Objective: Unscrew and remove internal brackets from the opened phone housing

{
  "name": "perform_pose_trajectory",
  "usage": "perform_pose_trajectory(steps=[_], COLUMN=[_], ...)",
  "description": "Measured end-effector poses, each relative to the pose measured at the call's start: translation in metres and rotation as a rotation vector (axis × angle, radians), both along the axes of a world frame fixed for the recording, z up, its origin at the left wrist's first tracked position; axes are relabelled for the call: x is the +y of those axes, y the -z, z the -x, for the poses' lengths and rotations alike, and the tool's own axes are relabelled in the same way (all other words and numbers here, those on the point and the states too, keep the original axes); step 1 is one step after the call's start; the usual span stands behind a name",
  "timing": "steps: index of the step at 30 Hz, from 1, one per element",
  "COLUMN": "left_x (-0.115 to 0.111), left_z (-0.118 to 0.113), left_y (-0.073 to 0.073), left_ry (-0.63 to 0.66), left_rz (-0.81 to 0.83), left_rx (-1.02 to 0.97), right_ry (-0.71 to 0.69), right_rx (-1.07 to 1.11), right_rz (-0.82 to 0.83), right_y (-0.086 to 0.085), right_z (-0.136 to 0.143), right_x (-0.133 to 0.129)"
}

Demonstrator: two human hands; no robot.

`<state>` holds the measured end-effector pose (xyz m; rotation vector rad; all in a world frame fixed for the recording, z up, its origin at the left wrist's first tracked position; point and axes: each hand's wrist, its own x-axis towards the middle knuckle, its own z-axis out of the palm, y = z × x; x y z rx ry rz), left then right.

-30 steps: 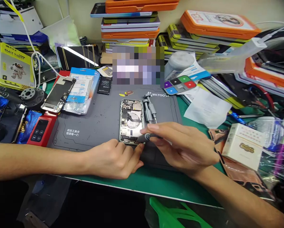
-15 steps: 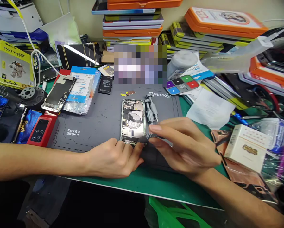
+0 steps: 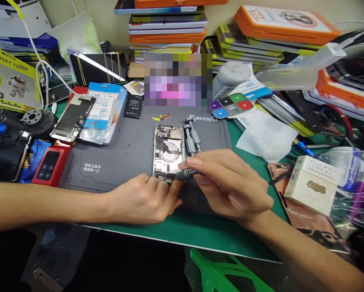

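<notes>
An opened smartphone (image 3: 171,154) lies on the dark grey mat with its inner boards, flex cable and a round coil exposed. My left hand (image 3: 145,198) is curled at its lower end, fingers pressed against the bottom edge and holding it. In my right hand (image 3: 230,182), thumb and fingers pinch a dark grey, ridged, pen-like tool (image 3: 186,174). Its end is over the phone's lower right corner; the tip is hidden near my left fingers. Two grey screwdrivers (image 3: 192,138) lie along the phone's right side.
Left of the phone are a detached screen assembly (image 3: 74,117), a black battery (image 3: 133,106) and a red device with buttons (image 3: 52,164). Small metal pieces (image 3: 165,117) sit above it. At right are a white paper (image 3: 265,134) and a white box (image 3: 314,184). Stacked cases (image 3: 168,38) stand behind.
My right index finger has come forward along the tool, and the tool's end has tilted slightly. My left hand stays at the phone's bottom edge. The whole view has shifted a little.
</notes>
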<state>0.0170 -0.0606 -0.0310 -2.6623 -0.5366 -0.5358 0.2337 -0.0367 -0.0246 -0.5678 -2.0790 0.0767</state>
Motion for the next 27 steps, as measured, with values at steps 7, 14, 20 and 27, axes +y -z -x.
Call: perform_pose_trajectory(steps=[7,14,20,27], left_x=[0.001,0.001,0.001,0.001], left_z=[0.000,0.000,0.001,0.000], left_y=[0.000,0.000,-0.001,-0.003], left_ry=[0.011,0.010,0.012,0.016], left_rz=[-0.004,-0.008,-0.013,0.007], left_rx=[-0.009,-0.002,-0.006,0.000], right_ry=[-0.014,-0.001,-0.028,-0.224], right_rx=[-0.063,-0.055,0.317,0.464], right_rz=[0.052,0.102,0.211,0.585], right_y=[0.007,0.014,0.007,0.001], right_z=[0.003,0.001,0.009,0.013], right_x=[0.001,0.002,-0.007,-0.018])
